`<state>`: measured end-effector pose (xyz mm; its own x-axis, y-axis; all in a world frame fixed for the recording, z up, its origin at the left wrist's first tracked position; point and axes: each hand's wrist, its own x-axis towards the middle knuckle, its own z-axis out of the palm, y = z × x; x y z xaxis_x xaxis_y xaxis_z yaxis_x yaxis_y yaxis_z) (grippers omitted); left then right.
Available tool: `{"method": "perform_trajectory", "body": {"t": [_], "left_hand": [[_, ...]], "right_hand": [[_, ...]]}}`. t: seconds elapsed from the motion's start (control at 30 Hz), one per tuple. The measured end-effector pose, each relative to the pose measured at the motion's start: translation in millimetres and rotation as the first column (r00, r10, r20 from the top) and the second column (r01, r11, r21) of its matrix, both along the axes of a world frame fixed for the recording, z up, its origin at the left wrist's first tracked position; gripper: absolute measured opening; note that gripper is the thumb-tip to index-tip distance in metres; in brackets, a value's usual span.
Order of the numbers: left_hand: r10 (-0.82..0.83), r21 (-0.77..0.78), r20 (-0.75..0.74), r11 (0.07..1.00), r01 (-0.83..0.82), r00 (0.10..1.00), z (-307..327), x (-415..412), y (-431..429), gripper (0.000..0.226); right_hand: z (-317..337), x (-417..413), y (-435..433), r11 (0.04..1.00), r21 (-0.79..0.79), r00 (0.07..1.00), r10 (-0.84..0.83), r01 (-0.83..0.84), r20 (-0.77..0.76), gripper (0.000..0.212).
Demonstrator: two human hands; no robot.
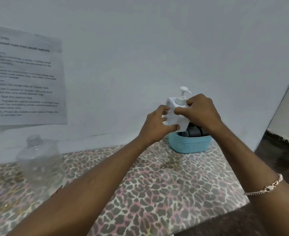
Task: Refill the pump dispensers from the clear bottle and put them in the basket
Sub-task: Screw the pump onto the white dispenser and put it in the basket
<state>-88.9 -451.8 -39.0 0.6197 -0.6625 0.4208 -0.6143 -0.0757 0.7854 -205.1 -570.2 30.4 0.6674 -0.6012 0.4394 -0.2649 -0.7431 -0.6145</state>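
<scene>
Head view: fingers [172,128] of both hands curled tight round the white pump dispenser [177,121]. Grips with the left hand [157,121] on its near left side and the right hand [201,111] over its top right corner. Holds it just above the blue basket [189,144], pump up. Shows a dark thing [194,132] down in the basket. Basket at the far right of the spotted desk [157,184], near the wall [140,48]. Clear bottle [39,164] well apart, standing at the left. Printed paper [26,77] stuck on the wall.
</scene>
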Motion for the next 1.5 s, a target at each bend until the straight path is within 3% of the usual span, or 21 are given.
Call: {"method": "perform_trajectory", "body": {"t": [0.3, 0.6, 0.7, 0.87, 1.0, 1.17, 1.27, 1.4, 1.5], "left_hand": [[-0.026, 0.091, -0.038, 0.995, 0.029, 0.999, -23.0, 36.1, -73.1, 0.084], [-0.035, 0.237, 0.012, 0.971, 0.031, 0.999, -64.9, 48.7, -92.8, 0.079], [-0.013, 0.261, -0.006, 0.965, 0.014, 1.000, -69.8, 47.5, -97.6, 0.074], [0.057, 0.315, -0.053, 0.948, -0.037, 0.997, -77.3, 43.4, -102.9, 0.084], [0.067, 0.434, -0.072, 0.901, -0.029, 0.995, -69.6, 38.2, -101.5, 0.082], [0.015, 0.578, 0.014, 0.816, -0.020, 1.000, -62.6, 40.7, -101.3, 0.073], [-0.041, 0.640, 0.069, 0.768, -0.013, 0.997, -60.4, 39.8, -103.6, 0.053], [-0.093, 0.621, 0.081, 0.784, 0.023, 0.992, -50.3, 36.2, -97.7, 0.040], [-0.085, 0.575, 0.082, 0.818, 0.022, 0.993, -46.0, 32.1, -89.2, 0.036]], "right_hand": [[-24.0, 31.6, -65.6, 0.999, -0.008, 0.998, -0.036, 0.036, -0.053, 0.038], [-79.5, 47.9, -88.4, 1.000, 0.001, 0.994, -0.025, 0.025, -0.106, 0.052], [-88.7, 50.0, -93.3, 0.999, -0.009, 0.993, -0.046, 0.046, -0.106, 0.046], [-107.7, 49.8, -89.8, 0.998, -0.032, 0.992, -0.058, 0.055, -0.116, 0.044], [-122.9, 51.3, -90.9, 0.998, 0.019, 0.996, -0.060, 0.061, -0.070, 0.038], [-136.3, 55.7, -90.9, 0.996, 0.026, 0.995, -0.085, 0.087, -0.057, 0.031], [-144.5, 59.6, -93.3, 0.994, -0.013, 0.990, -0.108, 0.107, -0.085, 0.033], [-148.6, 62.8, -95.6, 0.990, -0.060, 0.985, -0.135, 0.129, -0.110, 0.047], [-145.2, 59.7, -93.0, 0.989, -0.094, 0.983, -0.130, 0.118, -0.130, 0.043]]}}
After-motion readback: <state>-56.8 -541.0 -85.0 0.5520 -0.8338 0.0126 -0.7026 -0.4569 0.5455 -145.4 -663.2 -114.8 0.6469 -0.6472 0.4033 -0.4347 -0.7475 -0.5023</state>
